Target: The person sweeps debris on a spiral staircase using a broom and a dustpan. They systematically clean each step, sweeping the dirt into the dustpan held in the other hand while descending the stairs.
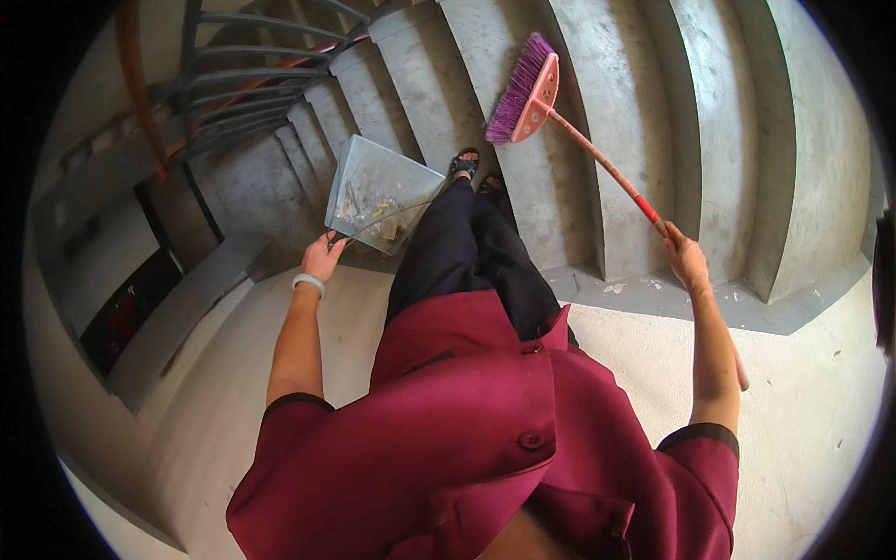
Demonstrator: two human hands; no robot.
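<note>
My left hand (pixel 325 256), with a pale bangle at the wrist, grips the thin wire handle of a metal dustpan (pixel 392 164). Small bits of litter, some yellow, lie in the pan, which is beside my legs on the left. My right hand (pixel 684 259) is closed around the red and wooden handle of a broom (pixel 537 98). Its pink head with purple bristles is over the concrete steps, to the upper right of my feet. Whether the bristles touch a step I cannot tell.
Concrete stairs (pixel 633 140) climb to the right and descend to the left. A metal railing (pixel 259 73) with a reddish handrail runs along the upper left. My sandalled feet (pixel 465 162) stand on a step. A pale wall (pixel 791 392) is close behind me.
</note>
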